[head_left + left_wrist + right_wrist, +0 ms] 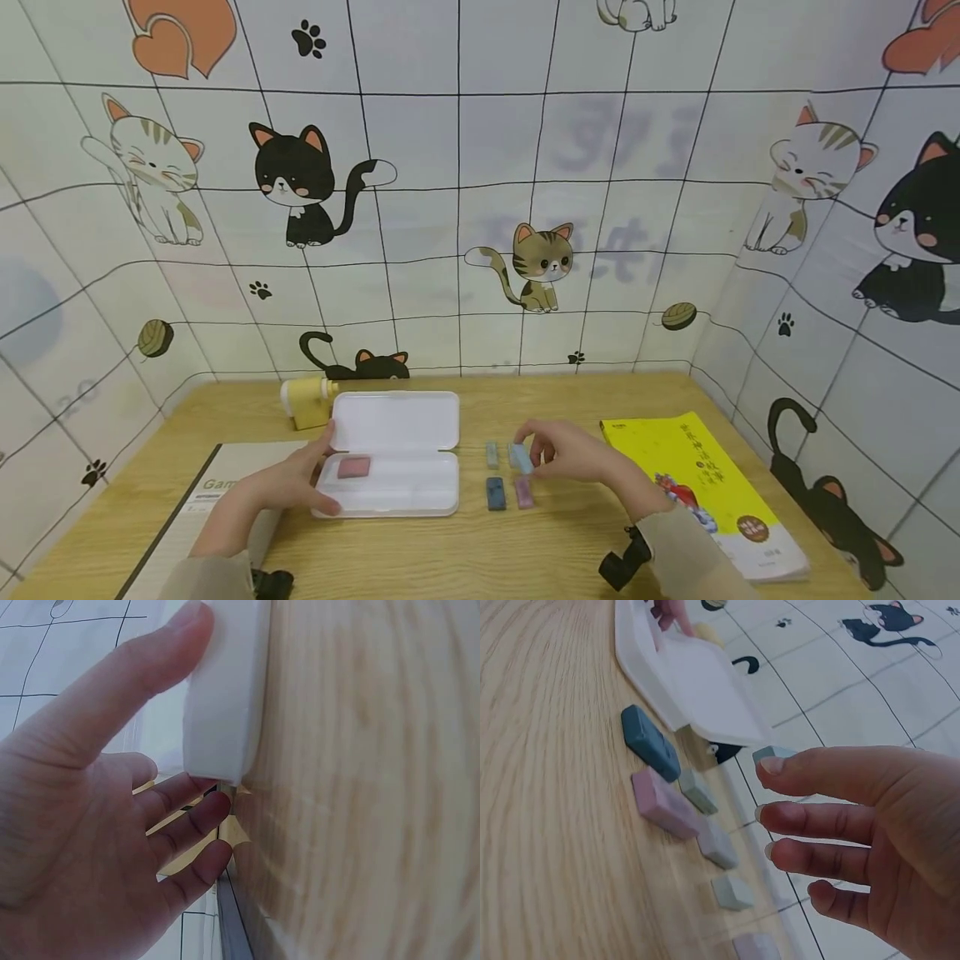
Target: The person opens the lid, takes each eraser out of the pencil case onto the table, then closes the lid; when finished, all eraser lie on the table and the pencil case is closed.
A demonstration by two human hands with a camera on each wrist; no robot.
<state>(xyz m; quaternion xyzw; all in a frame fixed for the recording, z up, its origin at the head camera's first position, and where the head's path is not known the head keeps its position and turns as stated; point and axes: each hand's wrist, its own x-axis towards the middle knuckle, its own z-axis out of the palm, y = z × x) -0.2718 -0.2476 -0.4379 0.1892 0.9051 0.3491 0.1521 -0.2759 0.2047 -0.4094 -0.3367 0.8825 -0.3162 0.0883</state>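
Observation:
A white plastic box [397, 500] lies with its lid [395, 421] folded back on the wooden table. Inside its left end is a pink block [354, 467]. My left hand [294, 477] holds the box's left side, thumb at the front corner and fingers farther back. Between thumb and index finger, my right hand [566, 450] pinches a light blue block [771, 754], raised above the table. Near that hand lie a dark blue block [496, 493], a purple-pink block [523, 492] and a pale green block [492, 454]. More pale blocks [733, 891] show in the right wrist view, partly hidden from the head view.
A yellow object [309, 403] with a white end stands behind the box's left side. At the left is a pale book [232, 467], partly under my left arm; a yellow book [675, 450] lies at the right, beneath my right forearm. Cat-patterned cloth [420, 208] surrounds the table.

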